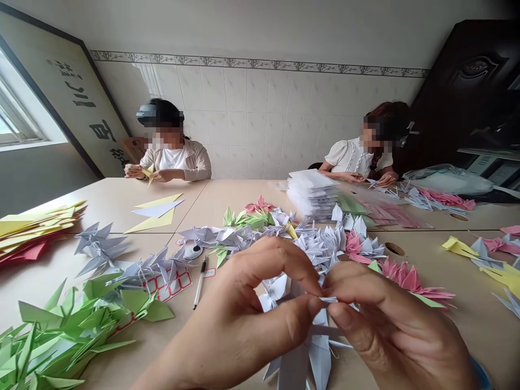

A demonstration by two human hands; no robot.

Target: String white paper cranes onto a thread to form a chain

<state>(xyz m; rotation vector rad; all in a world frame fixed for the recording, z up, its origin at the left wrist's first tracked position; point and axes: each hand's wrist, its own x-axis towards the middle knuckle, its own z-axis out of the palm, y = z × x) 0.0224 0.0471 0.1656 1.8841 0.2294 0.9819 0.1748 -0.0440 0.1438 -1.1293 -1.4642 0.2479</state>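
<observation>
Both hands meet low in the middle of the head view. My left hand (260, 314) is closed in a pinch, thumb against fingertips, on a small pale folded paper (328, 299). From the other side, my right hand (390, 325) pinches the same folded paper between thumb and fingers. Only a thin end shows; the fingers hide the rest. Just below hang or lie pale folded-paper pieces (320, 360), partly covered by the hands. Behind the fingers spreads a pile of pale paper cranes (320, 241), with some pink and green ones among them.
Green paper cranes (81, 319) heap at the left front. Colored paper sheets (40, 233), a pen (200, 284) and a stack of clear bags (312, 192) lie on the table (239, 189). Two people (173, 154) sit across, handling paper. A round hole (394, 249) is at right.
</observation>
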